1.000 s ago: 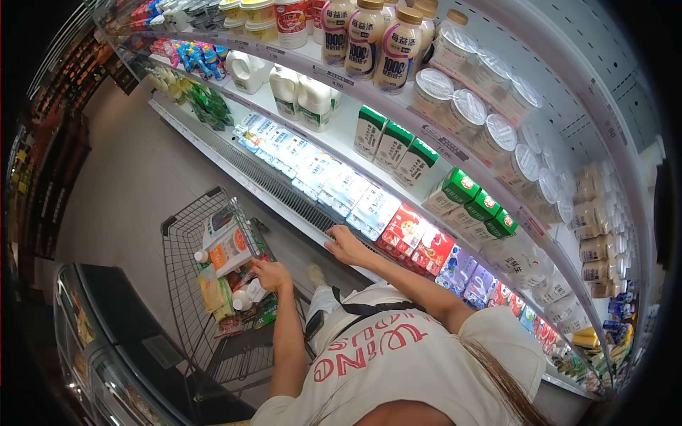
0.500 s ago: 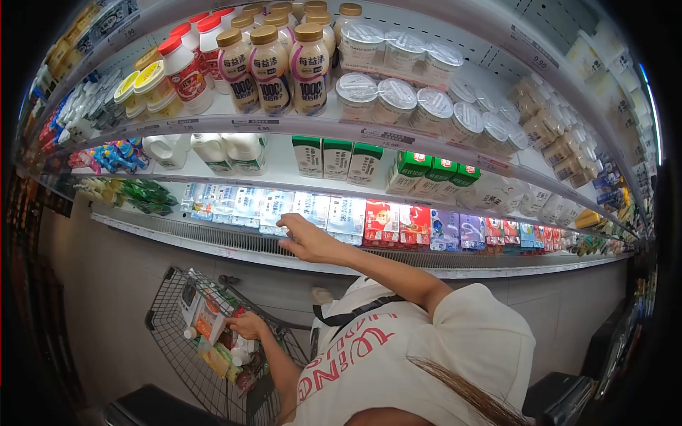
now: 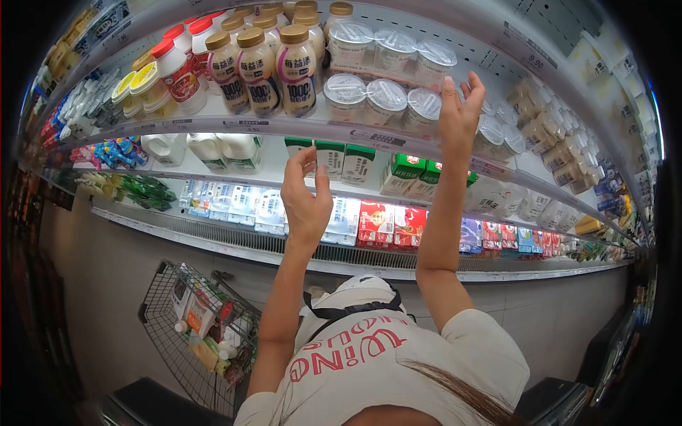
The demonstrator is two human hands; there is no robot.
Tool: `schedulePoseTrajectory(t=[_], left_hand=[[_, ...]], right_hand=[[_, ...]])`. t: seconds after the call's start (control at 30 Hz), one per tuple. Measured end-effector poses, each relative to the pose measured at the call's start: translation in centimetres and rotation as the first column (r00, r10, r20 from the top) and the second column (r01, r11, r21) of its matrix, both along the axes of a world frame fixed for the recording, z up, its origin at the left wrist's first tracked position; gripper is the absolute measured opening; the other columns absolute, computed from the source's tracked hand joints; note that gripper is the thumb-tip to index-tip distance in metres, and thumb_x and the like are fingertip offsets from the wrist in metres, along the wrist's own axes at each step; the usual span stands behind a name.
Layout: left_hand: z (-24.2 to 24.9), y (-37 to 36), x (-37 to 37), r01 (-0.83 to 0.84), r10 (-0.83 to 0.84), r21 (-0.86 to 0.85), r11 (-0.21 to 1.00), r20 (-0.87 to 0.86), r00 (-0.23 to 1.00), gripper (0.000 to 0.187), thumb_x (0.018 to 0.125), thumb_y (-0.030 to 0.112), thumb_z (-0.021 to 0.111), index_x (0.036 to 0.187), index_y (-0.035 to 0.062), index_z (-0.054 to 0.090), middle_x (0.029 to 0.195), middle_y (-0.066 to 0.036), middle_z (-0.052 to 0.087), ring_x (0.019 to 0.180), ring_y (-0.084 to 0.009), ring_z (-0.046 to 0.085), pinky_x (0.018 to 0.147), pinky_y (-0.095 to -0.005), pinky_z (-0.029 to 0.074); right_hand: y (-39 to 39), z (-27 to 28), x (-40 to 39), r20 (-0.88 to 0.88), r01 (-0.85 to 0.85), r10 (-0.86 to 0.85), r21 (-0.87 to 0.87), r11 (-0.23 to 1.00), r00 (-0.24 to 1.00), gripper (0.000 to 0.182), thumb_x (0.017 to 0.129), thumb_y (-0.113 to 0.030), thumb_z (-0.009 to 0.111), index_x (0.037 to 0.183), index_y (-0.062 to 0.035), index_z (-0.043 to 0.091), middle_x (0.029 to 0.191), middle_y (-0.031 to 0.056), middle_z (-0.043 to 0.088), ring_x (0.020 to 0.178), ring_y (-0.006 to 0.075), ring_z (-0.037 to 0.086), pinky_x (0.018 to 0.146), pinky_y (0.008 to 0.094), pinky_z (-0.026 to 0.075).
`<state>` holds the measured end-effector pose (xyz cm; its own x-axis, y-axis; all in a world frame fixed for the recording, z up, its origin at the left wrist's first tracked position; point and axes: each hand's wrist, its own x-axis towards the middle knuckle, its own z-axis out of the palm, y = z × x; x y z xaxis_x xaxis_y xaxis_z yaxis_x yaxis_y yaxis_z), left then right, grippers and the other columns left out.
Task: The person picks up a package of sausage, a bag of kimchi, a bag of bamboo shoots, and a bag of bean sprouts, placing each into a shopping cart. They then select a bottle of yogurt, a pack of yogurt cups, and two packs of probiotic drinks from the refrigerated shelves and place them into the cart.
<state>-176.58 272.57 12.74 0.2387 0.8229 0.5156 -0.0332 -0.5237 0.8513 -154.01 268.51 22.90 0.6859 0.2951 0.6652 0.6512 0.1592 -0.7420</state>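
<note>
I stand at an open chilled shelf unit in a shop. My right hand (image 3: 459, 116) is raised with fingers spread, touching the foil-lidded clear tubs (image 3: 387, 96) on the upper shelf. My left hand (image 3: 305, 195) is lifted in front of the green-topped white cartons (image 3: 332, 159), fingers apart and empty. Tall beige drink bottles (image 3: 297, 62) with brown caps stand left of the tubs. Flat milk pouches (image 3: 270, 207) and red packs (image 3: 387, 224) fill the bottom shelf.
A wire shopping cart (image 3: 160, 312) holding cartons, bottles and packets stands at my lower left. White jugs (image 3: 213, 153) sit on the middle shelf. A vent grille (image 3: 234, 241) runs along the cooler's front edge. A dark freezer case (image 3: 142, 405) lies behind the cart.
My left hand left the cart and rose to the middle shelf. My right hand went from the bottom-shelf pouches up to the tubs on the upper shelf.
</note>
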Motion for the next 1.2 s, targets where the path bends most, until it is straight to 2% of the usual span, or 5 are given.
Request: schedulePoseTrajectory(t=[0.33,0.53,0.83,1.0,1.2], left_hand=[[9.5,8.7,12.0,-0.143,0.148,0.178,0.974,-0.014,0.989,0.066,0.075,0.005,0.055,0.130,-0.0185,0.027,0.121,-0.036,0.047,0.116,-0.0456,0.046,0.103,-0.0448,0.033],[9.9,8.9,11.9,-0.145,0.149,0.110,0.983,-0.027,0.988,0.064,0.077,0.002,0.052,0.135,-0.0149,0.028,0.125,-0.033,0.049,0.119,-0.0430,0.048,0.102,-0.0429,0.036],[10.9,1.6,6.8,0.171,-0.225,0.148,0.974,0.569,0.791,0.051,0.089,-0.002,0.053,0.136,-0.0003,0.035,0.130,-0.015,0.046,0.126,-0.0281,0.044,0.102,-0.0355,0.039],[7.8,-2.0,0.6,0.099,-0.104,0.040,0.994,0.566,0.818,0.045,0.088,0.000,0.060,0.129,-0.0008,0.041,0.126,-0.011,0.047,0.114,-0.0216,0.049,0.098,-0.0332,0.043],[5.1,-3.8,-6.0,-0.025,0.120,-0.177,0.984,0.547,0.829,0.045,0.089,0.005,0.060,0.130,0.0012,0.043,0.125,-0.012,0.044,0.111,-0.0196,0.052,0.088,-0.0329,0.052]], right_hand=[[2.2,1.8,4.4,0.083,-0.148,0.172,-0.239,0.960,0.982,0.071,0.089,-0.024,0.063,0.138,0.0095,0.025,0.125,0.0254,0.049,0.115,0.0286,0.051,0.098,0.0347,0.039],[1.9,2.8,3.9,-0.036,-0.190,0.187,-0.179,0.965,0.982,0.066,0.089,-0.028,0.064,0.137,0.0049,0.032,0.119,0.0206,0.053,0.109,0.0256,0.054,0.093,0.0347,0.042],[-4.1,3.1,0.0,-0.155,-0.245,0.249,0.044,0.968,0.956,0.071,0.086,-0.048,0.063,0.136,-0.0058,0.037,0.129,0.0202,0.045,0.113,0.0235,0.050,0.097,0.0339,0.039],[-6.2,0.1,-3.6,-0.143,-0.458,0.466,0.084,0.885,0.873,0.057,0.098,-0.046,0.041,0.140,-0.0085,0.033,0.125,0.0149,0.046,0.113,0.0189,0.046,0.097,0.0314,0.036],[-7.5,-0.5,-7.1,-0.385,-0.890,0.886,0.262,0.373,0.258,0.048,0.101,-0.033,0.041,0.142,-0.0097,0.033,0.100,0.0020,0.051,0.084,0.0026,0.045,0.071,0.0162,0.039]])
